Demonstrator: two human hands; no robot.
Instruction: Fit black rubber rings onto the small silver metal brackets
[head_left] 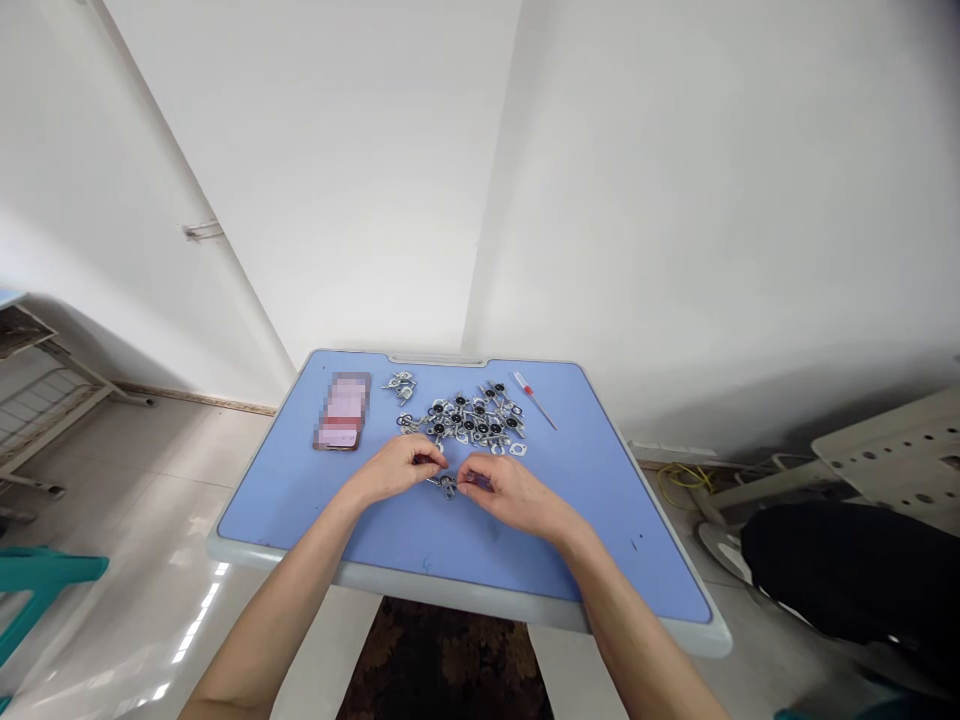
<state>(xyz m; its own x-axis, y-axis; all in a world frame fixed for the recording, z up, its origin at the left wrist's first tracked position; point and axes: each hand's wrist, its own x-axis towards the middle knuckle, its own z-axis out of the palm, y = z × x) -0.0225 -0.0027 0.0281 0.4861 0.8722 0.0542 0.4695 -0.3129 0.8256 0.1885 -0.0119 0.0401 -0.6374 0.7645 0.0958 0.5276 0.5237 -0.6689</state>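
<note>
On the blue desk top, my left hand and my right hand face each other just in front of a pile of small metal parts with black round pieces. Fingers and thumb of each hand are pressed together. Between and just below the fingertips is a small metal part, near the right fingertips. What each hand pinches is too small to make out. A smaller cluster of metal parts lies behind my left hand.
A phone lies at the desk's left. A screwdriver with a red and clear handle lies behind the pile, to the right. White walls stand behind. A teal stool is at left, a black seat at right.
</note>
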